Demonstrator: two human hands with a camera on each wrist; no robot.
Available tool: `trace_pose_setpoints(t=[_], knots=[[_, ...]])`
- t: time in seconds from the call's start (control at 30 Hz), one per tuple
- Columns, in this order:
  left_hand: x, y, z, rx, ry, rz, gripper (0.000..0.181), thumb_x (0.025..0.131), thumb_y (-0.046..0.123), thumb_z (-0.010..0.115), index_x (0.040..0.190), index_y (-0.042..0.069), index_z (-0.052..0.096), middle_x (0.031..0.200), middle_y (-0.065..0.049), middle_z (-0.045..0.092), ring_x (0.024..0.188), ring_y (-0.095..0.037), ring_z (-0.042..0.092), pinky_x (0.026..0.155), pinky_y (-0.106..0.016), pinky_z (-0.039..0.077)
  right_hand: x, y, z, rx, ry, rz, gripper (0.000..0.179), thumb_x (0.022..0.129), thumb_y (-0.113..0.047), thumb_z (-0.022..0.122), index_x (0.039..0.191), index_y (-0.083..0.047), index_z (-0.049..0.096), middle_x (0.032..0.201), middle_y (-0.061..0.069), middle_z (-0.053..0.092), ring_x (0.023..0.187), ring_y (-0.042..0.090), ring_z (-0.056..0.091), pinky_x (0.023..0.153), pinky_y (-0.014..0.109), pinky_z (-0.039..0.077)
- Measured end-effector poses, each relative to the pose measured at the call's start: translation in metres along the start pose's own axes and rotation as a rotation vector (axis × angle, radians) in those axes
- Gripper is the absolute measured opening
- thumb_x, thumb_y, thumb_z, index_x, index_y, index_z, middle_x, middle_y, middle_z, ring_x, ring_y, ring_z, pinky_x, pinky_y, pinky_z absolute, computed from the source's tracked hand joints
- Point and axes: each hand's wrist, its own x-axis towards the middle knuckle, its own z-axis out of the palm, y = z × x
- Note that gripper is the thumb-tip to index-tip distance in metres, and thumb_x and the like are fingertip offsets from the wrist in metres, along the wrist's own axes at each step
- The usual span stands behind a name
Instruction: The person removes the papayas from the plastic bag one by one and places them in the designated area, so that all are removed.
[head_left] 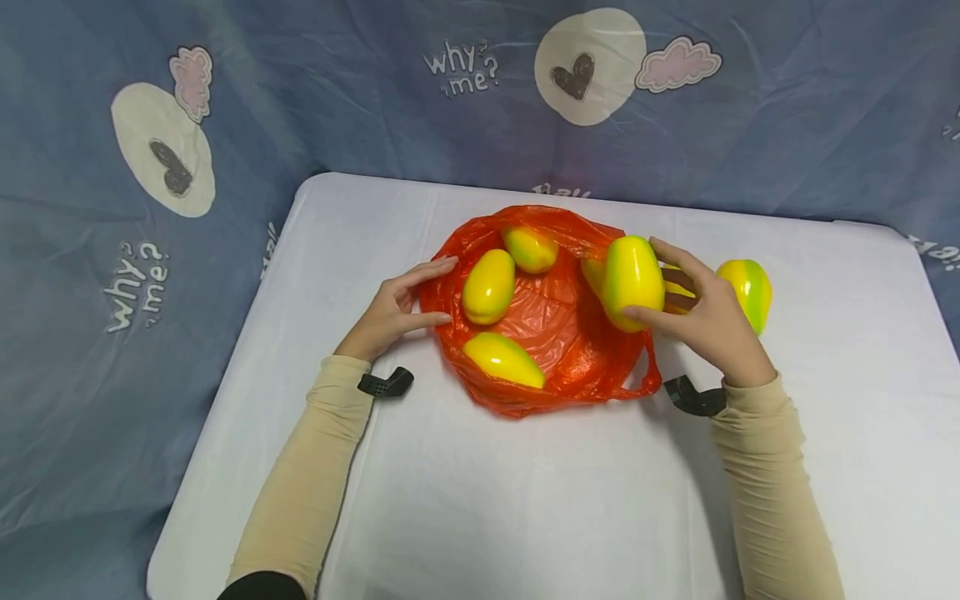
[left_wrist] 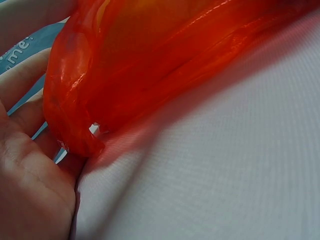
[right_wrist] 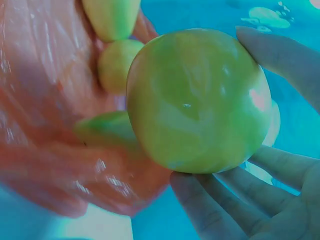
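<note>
My right hand (head_left: 708, 312) grips a glossy yellow-green mango (head_left: 634, 283) between thumb and fingers, raised over the right rim of an open red plastic bag (head_left: 543, 304). In the right wrist view the held mango (right_wrist: 200, 102) hides part of the bag behind it. Inside the bag lie several more mangoes, among them one at the left (head_left: 489, 286), one at the back (head_left: 529, 248) and one at the front (head_left: 504, 360). My left hand (head_left: 393, 304) rests against the bag's left side, fingers extended and spread; the left wrist view has red film (left_wrist: 75, 100) across the fingers.
On the white table (head_left: 525, 500), right of the bag, sits another mango (head_left: 745, 292); a further yellow one (head_left: 678, 282) shows partly behind my right fingers. A bag handle loop (head_left: 651, 371) hangs at the front right. A printed blue-grey cloth (head_left: 360, 100) stands behind the table.
</note>
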Motion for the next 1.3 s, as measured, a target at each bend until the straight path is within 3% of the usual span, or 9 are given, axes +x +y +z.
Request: trace_pose_setpoints(t=[0.1, 0.27, 0.47, 0.73, 1.03, 1.3], knots=[[0.0, 0.0, 0.0, -0.004, -0.001, 0.005, 0.069, 0.085, -0.001, 0.08, 0.149, 0.008, 0.055, 0.16, -0.001, 0.05, 0.156, -0.013, 0.032, 0.129, -0.023, 0.025, -0.003, 0.001, -0.007, 0.023, 0.03, 0.001, 0.087, 0.084, -0.026, 0.087, 0.158, -0.034, 0.041, 0.154, 0.005, 0.051, 0.127, 0.022, 0.062, 0.092, 0.01, 0.055], [0.001, 0.001, 0.0, -0.004, -0.002, 0.008, 0.069, 0.085, -0.001, 0.08, 0.149, 0.009, 0.056, 0.16, -0.001, 0.05, 0.156, -0.013, 0.032, 0.13, -0.025, 0.024, -0.007, 0.004, -0.018, 0.031, 0.067, 0.007, 0.086, 0.086, -0.022, 0.086, 0.158, -0.034, 0.041, 0.157, 0.008, 0.049, 0.118, 0.009, 0.064, 0.085, 0.01, 0.057], [0.002, 0.0, 0.001, -0.009, -0.004, 0.006, 0.069, 0.085, -0.002, 0.08, 0.149, 0.009, 0.056, 0.16, -0.001, 0.05, 0.156, -0.013, 0.032, 0.13, -0.024, 0.024, -0.01, 0.011, -0.028, 0.002, 0.12, 0.003, 0.086, 0.084, -0.021, 0.087, 0.157, -0.032, 0.042, 0.155, 0.009, 0.051, 0.114, 0.003, 0.064, 0.083, 0.008, 0.056], [0.002, 0.0, 0.001, -0.001, -0.008, -0.001, 0.07, 0.085, -0.001, 0.08, 0.149, 0.01, 0.056, 0.16, 0.0, 0.05, 0.156, -0.013, 0.032, 0.13, -0.026, 0.024, -0.018, 0.023, -0.041, -0.014, 0.152, 0.022, 0.086, 0.085, -0.018, 0.087, 0.157, -0.033, 0.043, 0.155, 0.006, 0.052, 0.112, 0.0, 0.062, 0.085, 0.006, 0.054], [0.001, 0.001, 0.0, 0.004, 0.002, -0.005, 0.069, 0.085, -0.001, 0.08, 0.149, 0.011, 0.056, 0.16, 0.0, 0.05, 0.155, -0.012, 0.033, 0.131, -0.028, 0.023, -0.025, 0.036, -0.059, -0.022, 0.213, -0.037, 0.087, 0.082, -0.005, 0.086, 0.157, -0.022, 0.045, 0.159, 0.002, 0.049, 0.123, 0.0, 0.056, 0.09, 0.001, 0.049], [0.001, 0.001, 0.001, 0.0, 0.006, -0.006, 0.069, 0.085, -0.002, 0.079, 0.149, 0.011, 0.056, 0.159, -0.001, 0.051, 0.155, -0.013, 0.033, 0.132, -0.032, 0.021, -0.033, 0.042, -0.076, -0.023, 0.268, 0.009, 0.086, 0.083, -0.005, 0.085, 0.157, -0.024, 0.045, 0.162, -0.002, 0.045, 0.126, 0.0, 0.055, 0.089, -0.001, 0.049]])
